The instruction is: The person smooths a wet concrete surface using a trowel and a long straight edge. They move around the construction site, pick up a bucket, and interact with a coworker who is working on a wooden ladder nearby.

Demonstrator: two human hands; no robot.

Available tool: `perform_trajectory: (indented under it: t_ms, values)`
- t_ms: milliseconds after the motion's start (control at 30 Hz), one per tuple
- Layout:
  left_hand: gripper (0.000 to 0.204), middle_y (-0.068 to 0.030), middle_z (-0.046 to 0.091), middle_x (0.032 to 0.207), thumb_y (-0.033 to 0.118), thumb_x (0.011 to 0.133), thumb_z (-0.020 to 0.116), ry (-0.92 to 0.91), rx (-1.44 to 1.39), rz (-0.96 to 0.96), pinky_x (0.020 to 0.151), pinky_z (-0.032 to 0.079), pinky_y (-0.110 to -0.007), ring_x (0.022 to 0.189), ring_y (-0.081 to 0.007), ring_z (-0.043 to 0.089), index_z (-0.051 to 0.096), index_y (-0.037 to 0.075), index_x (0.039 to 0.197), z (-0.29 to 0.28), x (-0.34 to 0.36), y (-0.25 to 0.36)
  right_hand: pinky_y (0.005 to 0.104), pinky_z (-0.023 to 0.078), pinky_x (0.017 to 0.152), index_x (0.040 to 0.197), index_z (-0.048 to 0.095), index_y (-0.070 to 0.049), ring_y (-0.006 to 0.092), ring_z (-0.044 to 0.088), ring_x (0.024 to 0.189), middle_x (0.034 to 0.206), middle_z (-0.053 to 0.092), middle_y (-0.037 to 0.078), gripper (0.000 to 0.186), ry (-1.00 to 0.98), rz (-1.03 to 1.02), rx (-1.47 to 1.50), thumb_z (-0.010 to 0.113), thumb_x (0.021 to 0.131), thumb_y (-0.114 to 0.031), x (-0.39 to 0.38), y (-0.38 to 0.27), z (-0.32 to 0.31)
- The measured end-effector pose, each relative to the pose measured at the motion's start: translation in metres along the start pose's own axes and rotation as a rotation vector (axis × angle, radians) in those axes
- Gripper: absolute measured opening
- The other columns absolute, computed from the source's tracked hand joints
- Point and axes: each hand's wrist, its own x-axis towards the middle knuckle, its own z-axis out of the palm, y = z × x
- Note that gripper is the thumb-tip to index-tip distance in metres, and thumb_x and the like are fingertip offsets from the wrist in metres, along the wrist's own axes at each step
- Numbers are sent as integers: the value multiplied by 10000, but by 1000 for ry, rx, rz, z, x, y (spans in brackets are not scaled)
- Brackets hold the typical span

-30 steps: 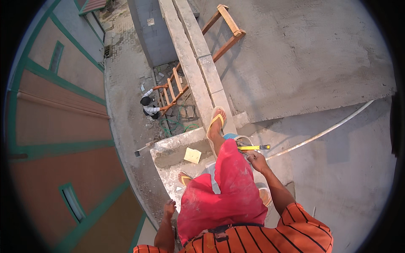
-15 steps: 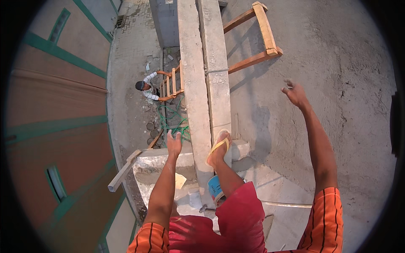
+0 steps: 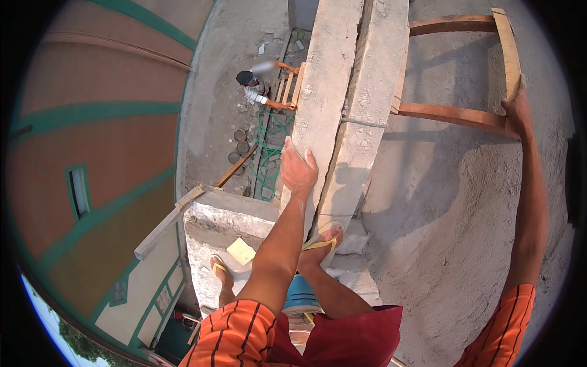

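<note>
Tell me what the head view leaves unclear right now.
In the head view:
Wooden ladder: middle, hidden by the concrete beams.
Right hand: some fingertips, hidden by the hand itself.
Left hand: palm, hidden by its back.
Blue bucket: right side, hidden by the leg.
Co-worker: one shoulder, blurred.

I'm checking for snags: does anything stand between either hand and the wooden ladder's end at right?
Nothing visible separates the right hand from the wooden ladder: it meets the end corner. Between that end and the left hand lies the right-hand concrete beam.
</note>
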Motion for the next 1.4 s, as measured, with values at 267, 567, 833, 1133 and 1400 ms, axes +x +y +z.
perform_trajectory:
  t_ms: [267,567,833,1133,1400]
  values:
    - [669,-218,486,1273,279,870,548,-94,-24,-32,951,411,-457,1168,-372,477,285,5,1421,-7,3,-1,456,507,886,1500,60,-78,398,626,1007,1111,615,276,960,-97,100,-167,673,762,-122,-37,-40,-5]
    - [698,-212,489,1253,288,850,578,-61,-11,-10,952,408,-441,1149,-367,480,292,-8,1414,-2,4,-6,449,507,874,1497,49,-71,397,624,1021,1140,599,284,944,-119,24,-169,658,780,-155,-31,-20,5]
    - [694,-214,492,1250,283,853,572,-47,7,19,941,417,-445,1148,-369,480,289,-18,1410,-1,4,-8,426,517,880,1485,62,-28,389,621,1029,1180,566,302,930,-195,105,-89,655,775,-129,-33,-64,-15]
    - [711,-206,485,1269,289,844,576,-65,-5,9,941,416,-452,1144,-369,480,284,-14,1417,0,4,-8,450,486,921,1484,59,-16,400,596,1078,1217,543,305,928,-139,18,-58,643,769,-115,-33,-44,-6]
    - [695,-211,489,1260,279,843,563,-9,11,38,949,408,-452,1147,-373,478,293,-15,1412,1,4,-9,439,500,906,1484,55,-18,402,601,1071,1213,537,322,919,-204,95,-75,634,777,-111,-34,-68,-16]
